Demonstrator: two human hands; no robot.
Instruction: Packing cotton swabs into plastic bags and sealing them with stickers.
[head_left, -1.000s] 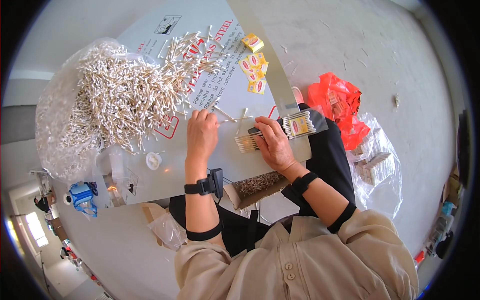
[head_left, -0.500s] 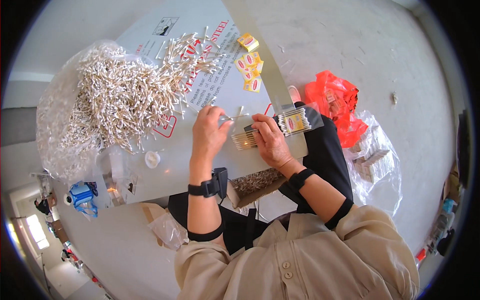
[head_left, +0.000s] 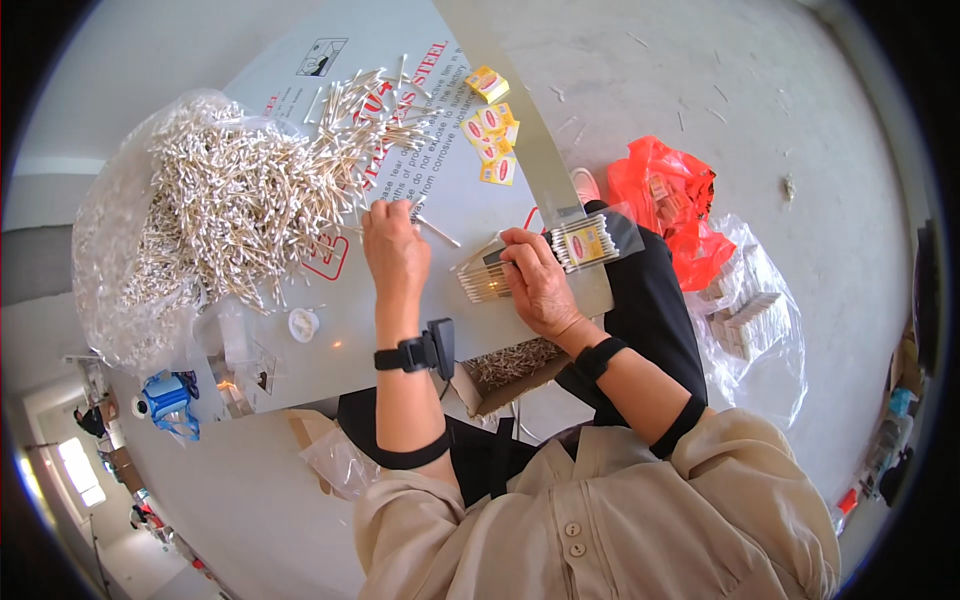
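Observation:
My right hand (head_left: pixel 541 287) grips a flat pack of cotton swabs (head_left: pixel 484 284). The swabs lie side by side in a row, their tips showing left of my fingers. Right of the hand, a yellow label (head_left: pixel 583 243) shows on the pack inside a clear plastic sleeve (head_left: pixel 625 230). My left hand (head_left: pixel 397 250) is over the table by the loose swab pile (head_left: pixel 240 190), its fingers drawn together and partly hidden. Beside its fingertips a single cotton swab (head_left: pixel 438 232) slants toward the pack; whether the fingers hold it cannot be made out.
A clear bag (head_left: pixel 125 320) spills swabs across the film-covered metal table (head_left: pixel 340 360). Yellow cards (head_left: pixel 497 170) lie along its far right edge, and a small white tub (head_left: pixel 303 324) stands at left. An open carton (head_left: pixel 510 365) is below the near edge. Red (head_left: pixel 660 190) and clear bags (head_left: pixel 770 350) rest on the floor.
My left hand has moved away from the pack, left and slightly farther out, toward the loose pile. My right hand keeps its hold on the pack almost unmoved.

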